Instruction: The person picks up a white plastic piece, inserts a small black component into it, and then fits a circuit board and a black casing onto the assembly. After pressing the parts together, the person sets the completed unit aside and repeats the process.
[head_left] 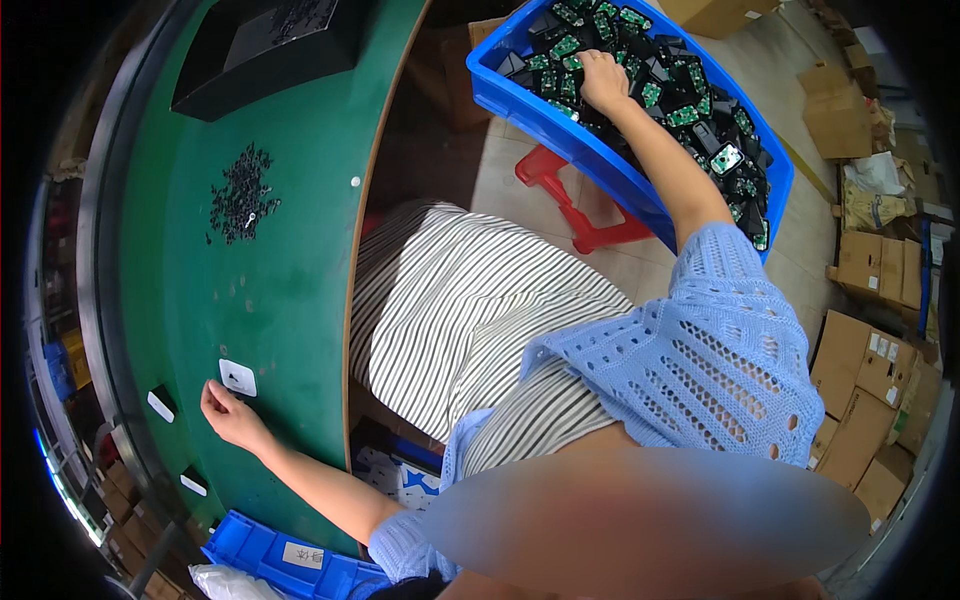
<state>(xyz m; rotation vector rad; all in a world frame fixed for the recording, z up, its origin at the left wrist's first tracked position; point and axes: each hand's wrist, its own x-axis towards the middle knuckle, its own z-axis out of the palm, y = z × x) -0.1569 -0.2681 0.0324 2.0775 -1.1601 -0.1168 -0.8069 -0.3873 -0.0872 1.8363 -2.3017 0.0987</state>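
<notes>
Right hand point(605, 82) in blue bin point(545, 122), fingers bent down onto green boards point(683, 117); can't tell from here if one is gripped. Left hand point(235, 420) over bench point(300, 300), fingers loosely curled beside white case point(249, 379); hold unclear. Black bits point(240, 190) heaped farther along.
</notes>
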